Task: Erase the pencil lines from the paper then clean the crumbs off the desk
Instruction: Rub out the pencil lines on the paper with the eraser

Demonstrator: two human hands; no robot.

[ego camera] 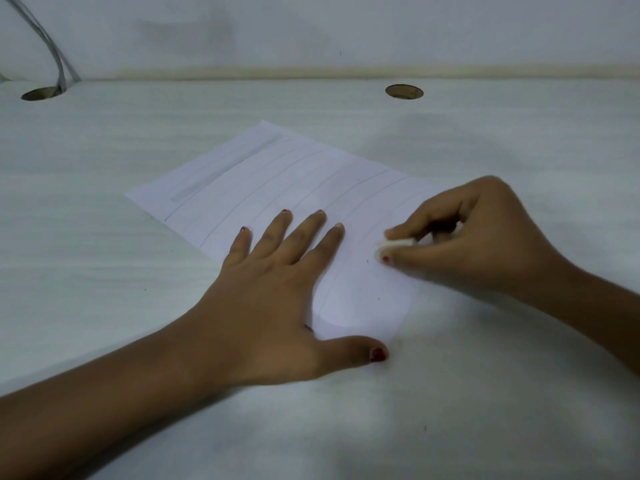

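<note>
Paper (277,174) under spread fingers of left hand (273,292), eraser (393,244) on it, pinched in right hand (478,233) fingers

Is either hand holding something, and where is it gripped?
The right hand pinches a white eraser by its rear, tip on the paper. The left hand holds nothing, lying flat on the paper.

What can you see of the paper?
The paper is a white sheet lying flat and askew on the desk. Faint pencil lines cross it, and a grey smudged band runs along its far-left edge. The left hand presses flat on its near part, fingers spread; the right hand pinches a white eraser against it near the right edge. Dark specks dot its near end.
</note>
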